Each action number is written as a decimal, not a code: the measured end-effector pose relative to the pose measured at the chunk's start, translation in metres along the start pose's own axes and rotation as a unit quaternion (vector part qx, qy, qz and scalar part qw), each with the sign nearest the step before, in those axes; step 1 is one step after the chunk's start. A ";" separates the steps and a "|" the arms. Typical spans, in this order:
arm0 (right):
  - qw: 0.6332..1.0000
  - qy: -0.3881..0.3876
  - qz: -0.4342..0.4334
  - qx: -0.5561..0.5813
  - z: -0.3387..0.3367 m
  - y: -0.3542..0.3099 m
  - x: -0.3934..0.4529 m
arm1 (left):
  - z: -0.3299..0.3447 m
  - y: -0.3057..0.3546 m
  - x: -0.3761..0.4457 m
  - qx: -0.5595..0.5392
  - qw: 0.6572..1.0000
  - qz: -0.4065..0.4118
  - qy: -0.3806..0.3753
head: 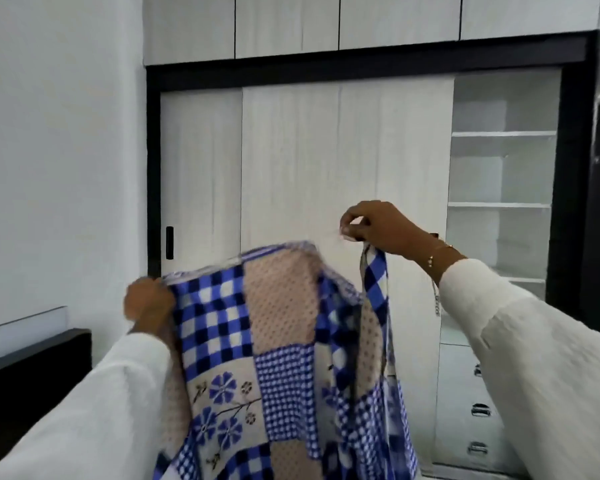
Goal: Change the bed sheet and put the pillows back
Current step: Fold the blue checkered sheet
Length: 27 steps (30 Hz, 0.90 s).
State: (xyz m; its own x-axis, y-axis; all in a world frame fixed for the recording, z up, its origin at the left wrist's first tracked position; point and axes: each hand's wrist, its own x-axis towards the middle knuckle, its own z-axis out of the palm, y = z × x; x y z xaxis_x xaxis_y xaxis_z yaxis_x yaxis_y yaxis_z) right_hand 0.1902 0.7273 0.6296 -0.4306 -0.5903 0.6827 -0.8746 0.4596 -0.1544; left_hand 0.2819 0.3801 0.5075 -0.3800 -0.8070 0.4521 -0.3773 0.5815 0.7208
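Note:
A patchwork bed sheet (274,358) in blue checks, beige dots and blue flowers hangs in front of me, held up in the air. My left hand (148,301) grips its top edge at the left. Higher and to the right, my right hand (371,225) pinches another part of the top edge, with a strip of checked cloth dropping from it. The sheet sags between both hands and runs out of view at the bottom. No pillows are in view.
A white wardrobe with sliding doors (291,168) in a black frame stands straight ahead. Its right section (499,202) is open, showing shelves and drawers with metal handles. A dark bed headboard (32,358) sits at the lower left against a white wall.

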 end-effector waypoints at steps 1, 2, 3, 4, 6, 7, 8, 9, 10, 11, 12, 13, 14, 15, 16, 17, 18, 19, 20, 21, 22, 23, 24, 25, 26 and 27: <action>0.998 0.018 0.017 0.054 0.000 0.002 -0.009 | 0.005 -0.036 0.001 0.058 0.998 -0.006 -0.027; 0.993 0.042 0.031 0.102 0.000 0.007 -0.016 | 0.008 -0.069 -0.001 0.136 0.989 -0.021 -0.049; 0.987 0.065 0.042 0.144 -0.001 0.011 -0.023 | 0.011 -0.096 -0.007 0.190 0.978 -0.067 -0.063; 0.980 0.083 0.052 0.176 -0.004 0.016 -0.029 | 0.016 -0.114 -0.014 0.226 0.966 -0.105 -0.076; 0.969 0.089 0.060 0.222 -0.005 0.016 -0.033 | 0.026 -0.114 -0.029 0.234 0.961 -0.096 -0.107; 0.966 0.080 0.058 0.241 -0.003 0.013 -0.033 | 0.031 -0.094 -0.037 0.196 0.968 -0.063 -0.146; 0.963 0.067 0.054 0.256 0.002 0.008 -0.033 | 0.040 -0.073 -0.044 0.163 0.970 -0.006 -0.179; 0.961 0.059 0.050 0.264 0.007 0.003 -0.032 | 0.044 -0.042 -0.055 0.082 0.977 0.043 -0.193; 0.960 0.056 0.046 0.269 0.014 -0.004 -0.031 | 0.046 -0.011 -0.066 -0.021 0.977 0.078 -0.199; 0.960 0.058 0.046 0.270 0.020 -0.009 -0.030 | 0.042 0.022 -0.081 -0.153 0.962 0.092 -0.206; 0.960 0.063 0.048 0.268 0.026 -0.014 -0.029 | 0.037 0.056 -0.097 -0.270 0.931 0.108 -0.219; 0.961 0.069 0.053 0.263 0.030 -0.018 -0.029 | 0.030 0.086 -0.113 -0.360 0.893 0.125 -0.240; 0.962 0.076 0.060 0.256 0.034 -0.021 -0.030 | 0.022 0.109 -0.126 -0.411 0.858 0.159 -0.263; 0.963 0.082 0.066 0.250 0.036 -0.022 -0.032 | 0.014 0.130 -0.137 -0.430 0.836 0.199 -0.278; 0.962 0.088 0.076 0.249 0.038 -0.022 -0.034 | 0.012 0.142 -0.143 -0.432 0.826 0.227 -0.283; 0.959 0.094 0.091 0.253 0.039 -0.022 -0.037 | 0.011 0.151 -0.147 -0.425 0.827 0.241 -0.278; 0.955 0.102 0.107 0.258 0.039 -0.021 -0.040 | 0.012 0.156 -0.148 -0.416 0.833 0.247 -0.267; 0.951 0.107 0.124 0.262 0.039 -0.019 -0.043 | 0.014 0.159 -0.148 -0.414 0.835 0.246 -0.266; 0.948 0.108 0.138 0.264 0.039 -0.017 -0.046 | 0.017 0.160 -0.148 -0.419 0.830 0.239 -0.280; 0.946 0.106 0.149 0.269 0.039 -0.016 -0.049 | 0.019 0.159 -0.149 -0.423 0.822 0.229 -0.306; 0.942 0.104 0.157 0.278 0.040 -0.015 -0.052 | 0.021 0.159 -0.150 -0.421 0.815 0.225 -0.328; 0.937 0.103 0.163 0.291 0.042 -0.014 -0.055 | 0.022 0.159 -0.151 -0.414 0.814 0.222 -0.342; 0.931 0.104 0.169 0.306 0.043 -0.014 -0.058 | 0.023 0.158 -0.151 -0.410 0.813 0.218 -0.352; 0.925 0.105 0.175 0.322 0.044 -0.013 -0.061 | 0.022 0.158 -0.152 -0.408 0.811 0.211 -0.362; 0.917 0.108 0.179 0.339 0.045 -0.013 -0.063 | 0.022 0.158 -0.152 -0.407 0.809 0.203 -0.373; 0.908 0.112 0.183 0.359 0.046 -0.013 -0.066 | 0.021 0.157 -0.152 -0.403 0.808 0.194 -0.384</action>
State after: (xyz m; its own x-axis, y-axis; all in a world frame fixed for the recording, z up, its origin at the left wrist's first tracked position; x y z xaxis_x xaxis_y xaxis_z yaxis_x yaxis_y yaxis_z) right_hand 0.2200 0.7296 0.5543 -0.7365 -0.2978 0.6074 -0.6361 -0.0006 -0.7716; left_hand 0.2624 0.5961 0.5414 -0.8659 -0.0979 0.4905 0.4515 0.2694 0.8506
